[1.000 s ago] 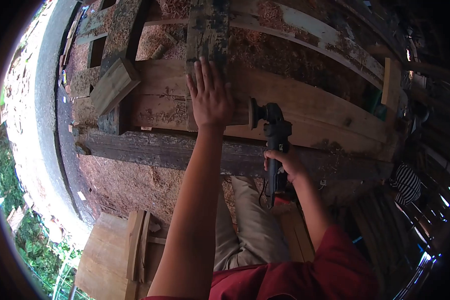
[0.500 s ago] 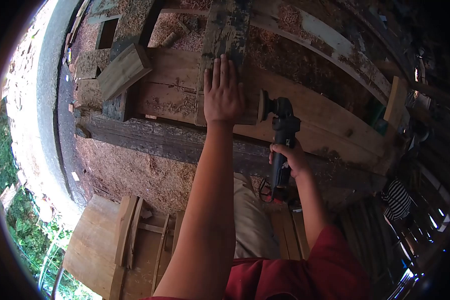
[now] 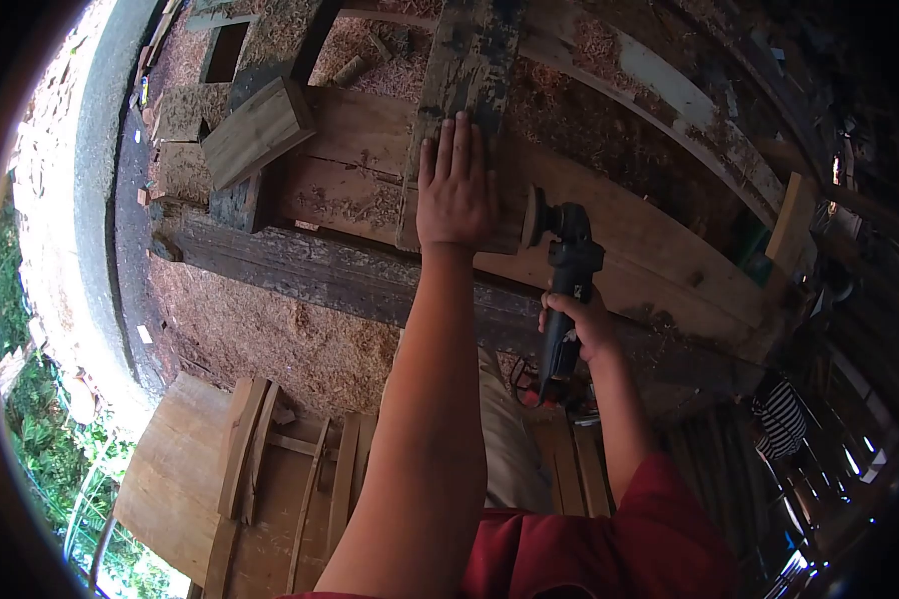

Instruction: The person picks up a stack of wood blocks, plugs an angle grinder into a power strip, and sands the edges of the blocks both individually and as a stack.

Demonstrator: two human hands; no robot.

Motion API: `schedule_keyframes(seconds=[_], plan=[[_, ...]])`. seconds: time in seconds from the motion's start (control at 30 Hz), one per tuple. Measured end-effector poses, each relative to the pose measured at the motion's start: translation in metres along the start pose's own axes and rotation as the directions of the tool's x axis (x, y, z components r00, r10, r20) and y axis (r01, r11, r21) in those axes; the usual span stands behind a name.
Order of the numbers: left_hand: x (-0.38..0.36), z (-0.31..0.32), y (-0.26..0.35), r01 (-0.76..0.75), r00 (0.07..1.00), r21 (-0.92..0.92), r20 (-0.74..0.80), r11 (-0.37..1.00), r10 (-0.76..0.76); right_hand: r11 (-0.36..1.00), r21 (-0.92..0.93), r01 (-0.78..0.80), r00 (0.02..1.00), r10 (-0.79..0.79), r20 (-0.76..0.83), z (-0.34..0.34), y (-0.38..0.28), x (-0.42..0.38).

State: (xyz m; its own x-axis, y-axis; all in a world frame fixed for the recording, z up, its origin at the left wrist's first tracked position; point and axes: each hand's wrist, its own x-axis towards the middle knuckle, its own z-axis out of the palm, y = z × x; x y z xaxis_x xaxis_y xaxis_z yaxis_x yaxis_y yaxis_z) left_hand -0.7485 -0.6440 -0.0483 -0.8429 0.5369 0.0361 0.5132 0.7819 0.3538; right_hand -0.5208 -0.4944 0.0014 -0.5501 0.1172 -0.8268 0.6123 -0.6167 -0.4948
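My left hand point(image 3: 456, 200) lies flat on a wooden piece that rests across the planks, fingers pointing away from me and slightly apart. Its grip is only a press from above. A dark angle grinder point(image 3: 570, 265) is in my right hand point(image 3: 582, 317), whose fingers wrap round its body. The grinder's round disc point(image 3: 535, 217) faces left, at the right edge of the piece under my left hand. A weathered board point(image 3: 474, 60) with flaking dark paint extends beyond my left fingertips.
A short wood block point(image 3: 255, 135) lies at the upper left. A long dark beam point(image 3: 300, 270) crosses in front of me, with wood shavings point(image 3: 280, 329) below it. Plywood point(image 3: 175, 469) and narrow strips are at the lower left. Striped cloth point(image 3: 781, 414) shows at the right.
The view has shifted slightly, so the boards and block appear a little farther right. Both hands keep their places on the wood and the grinder.
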Motion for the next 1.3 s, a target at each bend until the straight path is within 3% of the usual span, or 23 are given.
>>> schedule_keyframes(seconds=[1.17,1.3], plan=[[0.002,-0.007,0.003,0.012,0.999,0.033,0.044,0.999,-0.013,0.998,-0.029,-0.058,0.998,0.058,-0.03,-0.007,0.023,-0.01],[0.001,-0.007,0.004,0.01,0.999,0.023,0.033,1.0,-0.011,0.996,0.05,-0.067,0.998,0.068,-0.009,-0.004,0.022,-0.005]])
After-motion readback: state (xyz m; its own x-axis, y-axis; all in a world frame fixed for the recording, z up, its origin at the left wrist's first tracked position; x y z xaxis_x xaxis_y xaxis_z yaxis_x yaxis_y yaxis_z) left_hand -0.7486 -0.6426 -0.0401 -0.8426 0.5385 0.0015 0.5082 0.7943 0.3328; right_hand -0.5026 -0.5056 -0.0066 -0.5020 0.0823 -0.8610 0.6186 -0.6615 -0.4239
